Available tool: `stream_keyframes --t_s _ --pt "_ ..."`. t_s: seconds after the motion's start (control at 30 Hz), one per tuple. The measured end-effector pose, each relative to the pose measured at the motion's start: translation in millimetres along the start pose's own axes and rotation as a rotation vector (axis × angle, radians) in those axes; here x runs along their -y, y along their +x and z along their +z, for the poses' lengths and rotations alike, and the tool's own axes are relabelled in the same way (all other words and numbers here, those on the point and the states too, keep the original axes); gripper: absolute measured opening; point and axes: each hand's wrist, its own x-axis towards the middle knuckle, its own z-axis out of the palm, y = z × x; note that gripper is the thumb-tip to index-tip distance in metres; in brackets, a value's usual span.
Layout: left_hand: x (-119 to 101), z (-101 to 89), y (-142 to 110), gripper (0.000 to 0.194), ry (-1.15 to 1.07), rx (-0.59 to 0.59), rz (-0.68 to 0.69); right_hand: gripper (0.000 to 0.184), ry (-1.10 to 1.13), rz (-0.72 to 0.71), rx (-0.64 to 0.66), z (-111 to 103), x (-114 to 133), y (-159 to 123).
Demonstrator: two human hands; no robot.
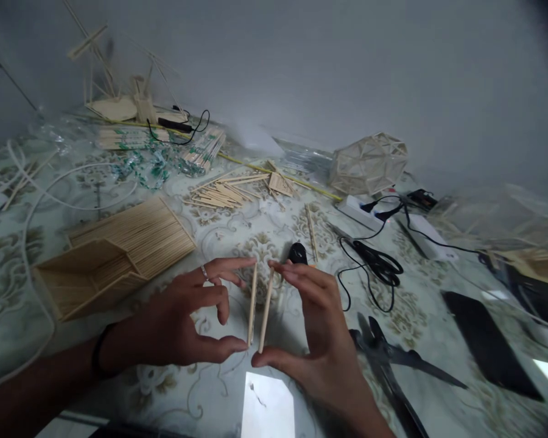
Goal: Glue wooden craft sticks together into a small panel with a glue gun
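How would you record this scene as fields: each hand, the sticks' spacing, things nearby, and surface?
Left hand: pinches a wooden stick by its ends
Right hand: pinches another stick likewise
Spacing: side by side, apart
To the left: stick-built box
To the right: dark hand tool
Beyond: loose stick pile
Surface: patterned cloth

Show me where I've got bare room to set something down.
Tablecloth shows bare between the stick pile, slatted box and left hand; a smaller patch lies between the coiled black cable and dark slab. Stick bundles crowd the back left.
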Motion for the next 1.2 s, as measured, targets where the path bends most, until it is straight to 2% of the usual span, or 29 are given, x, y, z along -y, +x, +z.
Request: stream_keyframes --t_s 0.83,1.03,1.2 --pt "-6.3 2.9 1.3 0.039 0.025 -0.014 0.07 0.091 -0.029 -0.047 0.054 3.4 8.1 4.9" --pt "-8.5 2.9 2.7 0.039 0.025 -0.016 0.089 0.096 -0.078 -0.056 0.064 2.3 11.7 8.0" --pt "-8.5 2.2 1.6 0.042 0.053 -0.004 0.079 0.09 -0.051 -0.072 0.048 4.1 7.6 6.4"
